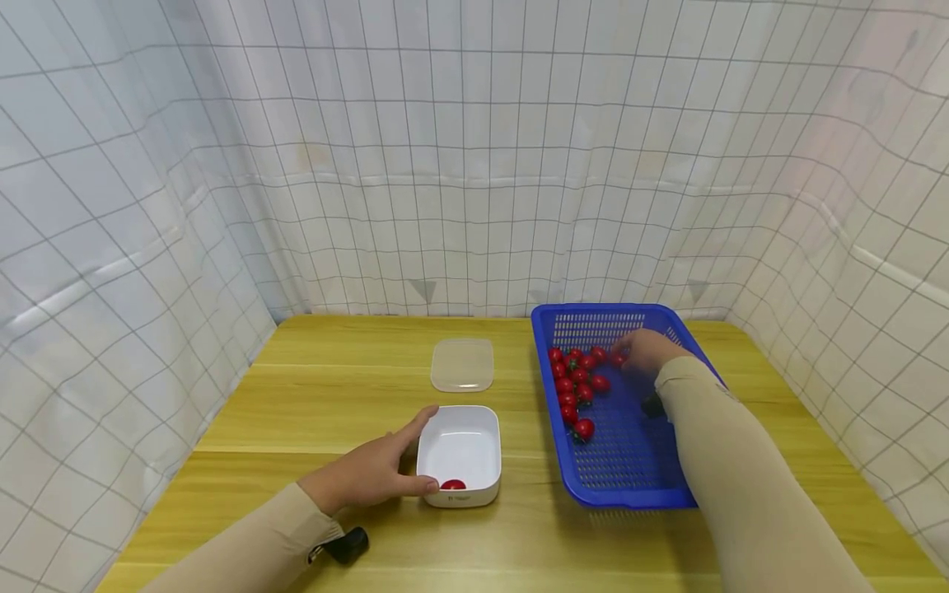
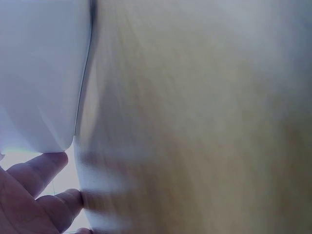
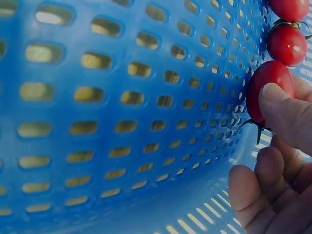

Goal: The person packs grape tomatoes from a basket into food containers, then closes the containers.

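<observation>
A square white container [image 1: 461, 453] stands on the table with one cherry tomato [image 1: 453, 485] inside at its front. My left hand [image 1: 371, 469] holds its left side, thumb at the front rim and forefinger at the far left corner. In the left wrist view, fingertips [image 2: 57, 160] meet the container's edge. My right hand [image 1: 651, 352] is down in the blue basket [image 1: 623, 499]. Its thumb presses on a red cherry tomato [image 3: 265, 95] with a green stem, the other side hidden by the hand. Several more cherry tomatoes [image 1: 582, 375] lie along the basket's left side.
A translucent lid [image 1: 463, 365] lies on the wooden table [image 1: 334, 379] behind the container. The basket has slotted walls and stands at the right. Grid-patterned white curtains [image 1: 482, 165] enclose the back and both sides.
</observation>
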Available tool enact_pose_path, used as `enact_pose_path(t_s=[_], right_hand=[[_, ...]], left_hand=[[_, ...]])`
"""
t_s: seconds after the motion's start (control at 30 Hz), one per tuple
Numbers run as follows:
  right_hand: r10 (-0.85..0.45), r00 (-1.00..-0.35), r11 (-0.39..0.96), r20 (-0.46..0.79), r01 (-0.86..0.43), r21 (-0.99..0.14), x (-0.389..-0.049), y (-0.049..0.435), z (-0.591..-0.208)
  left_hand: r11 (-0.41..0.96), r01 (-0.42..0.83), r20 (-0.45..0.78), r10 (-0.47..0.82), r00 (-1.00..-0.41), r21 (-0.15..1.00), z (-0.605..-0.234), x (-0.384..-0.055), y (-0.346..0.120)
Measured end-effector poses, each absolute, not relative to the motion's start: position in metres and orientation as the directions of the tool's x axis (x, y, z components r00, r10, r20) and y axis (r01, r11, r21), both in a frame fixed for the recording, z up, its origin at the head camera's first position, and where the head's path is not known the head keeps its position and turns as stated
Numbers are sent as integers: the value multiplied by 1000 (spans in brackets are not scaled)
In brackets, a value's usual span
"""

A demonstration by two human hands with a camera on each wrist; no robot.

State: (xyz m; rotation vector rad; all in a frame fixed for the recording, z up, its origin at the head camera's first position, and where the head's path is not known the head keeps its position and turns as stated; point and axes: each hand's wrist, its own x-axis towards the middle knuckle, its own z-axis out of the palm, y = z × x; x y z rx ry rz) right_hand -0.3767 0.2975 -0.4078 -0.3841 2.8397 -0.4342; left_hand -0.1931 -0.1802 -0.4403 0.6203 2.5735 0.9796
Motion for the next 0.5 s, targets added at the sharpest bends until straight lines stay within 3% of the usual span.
enact_pose_path(t_s=[0.5], right_hand=[[-330,-923,915,-201,-261,-307,-375,296,-405]], left_hand=[[673,287,-136,502,-854,682,-442,-193,-180]])
